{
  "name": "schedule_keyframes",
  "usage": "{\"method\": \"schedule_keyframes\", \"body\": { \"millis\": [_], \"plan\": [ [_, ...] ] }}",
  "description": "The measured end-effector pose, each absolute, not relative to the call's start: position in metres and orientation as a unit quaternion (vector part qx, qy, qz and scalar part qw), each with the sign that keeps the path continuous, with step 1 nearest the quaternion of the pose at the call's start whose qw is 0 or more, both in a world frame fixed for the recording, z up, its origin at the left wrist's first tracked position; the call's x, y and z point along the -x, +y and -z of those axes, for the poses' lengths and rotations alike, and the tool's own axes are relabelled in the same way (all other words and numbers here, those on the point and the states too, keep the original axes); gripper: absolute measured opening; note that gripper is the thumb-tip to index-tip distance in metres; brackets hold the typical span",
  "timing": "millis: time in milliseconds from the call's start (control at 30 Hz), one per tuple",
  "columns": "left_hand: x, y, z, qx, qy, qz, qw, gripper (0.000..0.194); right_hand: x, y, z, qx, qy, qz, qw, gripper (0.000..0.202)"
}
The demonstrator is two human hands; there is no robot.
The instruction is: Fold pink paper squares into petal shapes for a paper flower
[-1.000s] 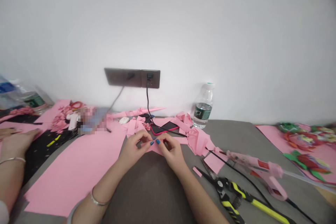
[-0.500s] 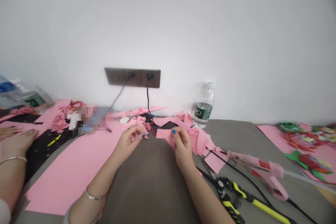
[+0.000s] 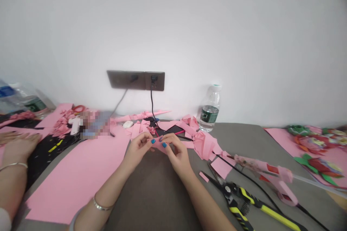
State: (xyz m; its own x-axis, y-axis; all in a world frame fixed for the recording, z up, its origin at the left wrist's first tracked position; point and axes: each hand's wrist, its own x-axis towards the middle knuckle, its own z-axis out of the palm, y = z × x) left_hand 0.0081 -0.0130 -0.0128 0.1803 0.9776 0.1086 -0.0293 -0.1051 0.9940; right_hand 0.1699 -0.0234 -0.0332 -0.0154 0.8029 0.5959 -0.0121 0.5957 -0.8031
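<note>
Pinched in left hand [image 3: 137,150] and right hand [image 3: 178,154], between the two: paper [image 3: 158,145].
Looks light, easily creased or torn; calls for gentle fingertip holds at opposite edges. Just beyond both hands: phone [image 3: 173,129].

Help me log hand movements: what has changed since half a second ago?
The left hand moved right and the right hand moved left, meeting at the small pink paper piece; the left has taken hold, so both now hold it. The clear plastic bottle, pink glue gun and black-and-yellow shears stayed put.
</note>
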Motion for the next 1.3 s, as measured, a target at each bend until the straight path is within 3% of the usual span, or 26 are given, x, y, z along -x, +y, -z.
{"method": "schedule_keyframes", "body": {
  "millis": [433, 533, 667, 767, 933, 1133, 1300],
  "plan": [
    [-0.006, -0.01, 0.013, -0.433, 0.439, -0.524, 0.587, 0.04, -0.174, -0.021, 0.036, 0.366, -0.634, -0.274, 0.624, 0.018],
    [-0.006, -0.011, 0.009, -0.426, 0.43, -0.535, 0.59, 0.039, -0.175, -0.024, 0.034, 0.36, -0.645, -0.287, 0.61, 0.014],
    [-0.006, -0.013, 0.005, -0.426, 0.4, -0.531, 0.613, 0.034, -0.176, -0.026, 0.032, 0.346, -0.642, -0.319, 0.605, 0.028],
    [-0.007, -0.015, 0.005, -0.435, 0.389, -0.517, 0.626, 0.033, -0.177, -0.023, 0.036, 0.376, -0.609, -0.305, 0.628, 0.021],
    [-0.007, -0.017, 0.007, -0.504, 0.412, -0.476, 0.592, 0.028, -0.178, -0.022, 0.038, 0.398, -0.607, -0.308, 0.615, 0.044],
    [-0.007, -0.02, 0.006, -0.563, 0.401, -0.429, 0.581, 0.023, -0.177, -0.023, 0.032, 0.364, -0.622, -0.405, 0.562, 0.012],
    [-0.006, -0.021, 0.009, -0.616, 0.396, -0.413, 0.542, 0.021, -0.178, -0.02, 0.032, 0.385, -0.568, -0.462, 0.562, 0.017]
  ]
}}
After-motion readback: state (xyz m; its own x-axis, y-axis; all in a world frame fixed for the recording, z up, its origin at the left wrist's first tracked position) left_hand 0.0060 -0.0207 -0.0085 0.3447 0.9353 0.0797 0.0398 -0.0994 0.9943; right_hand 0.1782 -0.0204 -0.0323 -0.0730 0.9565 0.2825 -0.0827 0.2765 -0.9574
